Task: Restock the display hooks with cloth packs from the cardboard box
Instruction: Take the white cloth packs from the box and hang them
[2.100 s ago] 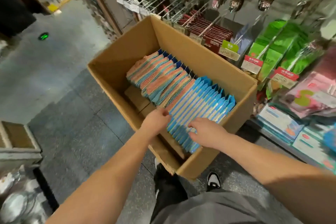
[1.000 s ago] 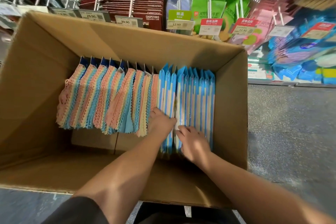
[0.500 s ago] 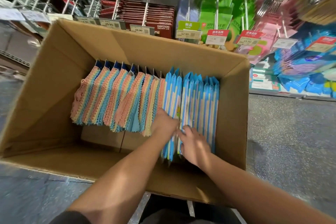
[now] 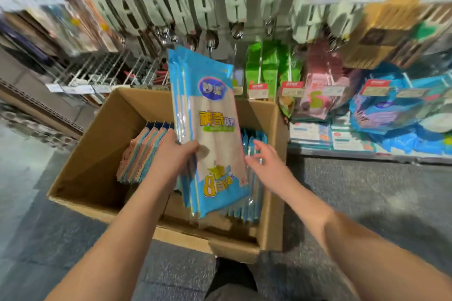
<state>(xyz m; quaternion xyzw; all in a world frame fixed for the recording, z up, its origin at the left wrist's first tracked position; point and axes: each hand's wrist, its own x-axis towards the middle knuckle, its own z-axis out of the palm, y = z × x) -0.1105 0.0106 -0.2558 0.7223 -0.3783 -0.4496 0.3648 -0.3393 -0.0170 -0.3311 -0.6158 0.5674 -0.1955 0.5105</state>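
Here the left hand grips a bunch of blue cloth packs upright above the cardboard box, hiding part of the packs left inside, while the right hand hovers beside them with fingers spread, and crowded display hooks with hanging spoons stand behind.

Lifted now out of the cardboard box: a bundle of blue cloth packs, gripped upright in the left hand, where half a second ago both hands were down among the rows. Right hand off the packs, fingers spread just beside the raised bundle
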